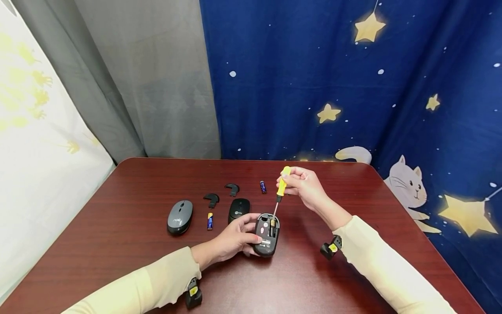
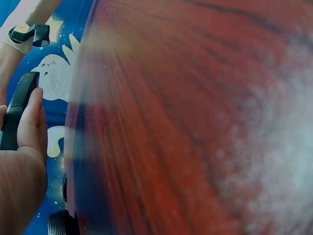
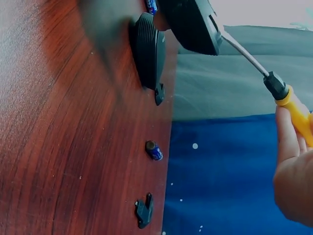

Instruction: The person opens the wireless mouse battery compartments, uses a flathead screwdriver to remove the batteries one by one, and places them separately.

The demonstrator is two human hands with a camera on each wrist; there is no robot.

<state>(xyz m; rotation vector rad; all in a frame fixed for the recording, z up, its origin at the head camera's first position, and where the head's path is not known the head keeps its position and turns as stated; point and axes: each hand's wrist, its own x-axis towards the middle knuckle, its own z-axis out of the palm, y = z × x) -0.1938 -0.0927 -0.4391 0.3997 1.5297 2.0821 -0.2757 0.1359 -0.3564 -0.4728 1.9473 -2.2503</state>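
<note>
My left hand (image 1: pixel 234 239) grips a dark computer mouse (image 1: pixel 264 244), its underside turned up toward me. The battery slot in that underside lies uncovered, with a gold-and-black battery (image 1: pixel 273 223) inside. Between thumb and fingers, my right hand (image 1: pixel 306 186) holds a screwdriver (image 1: pixel 282 185) with a yellow handle. Its metal shaft slants down, the tip right at the upper end of the battery slot. The right wrist view shows the shaft (image 3: pixel 247 53) reaching the edge of the raised mouse (image 3: pixel 193 24). In the left wrist view, the left hand (image 2: pixel 30 132) has the mouse (image 2: pixel 17 110) edge-on.
A grey mouse (image 1: pixel 180 217) stands at left, and a black mouse (image 1: pixel 239 208) just behind the left hand. Two blue batteries (image 1: pixel 209 221) (image 1: pixel 262 187) lie apart. Black battery covers (image 1: pixel 212 199) (image 1: pixel 233 189) rest farther back; another cover (image 3: pixel 144 210) shows in the right wrist view.
</note>
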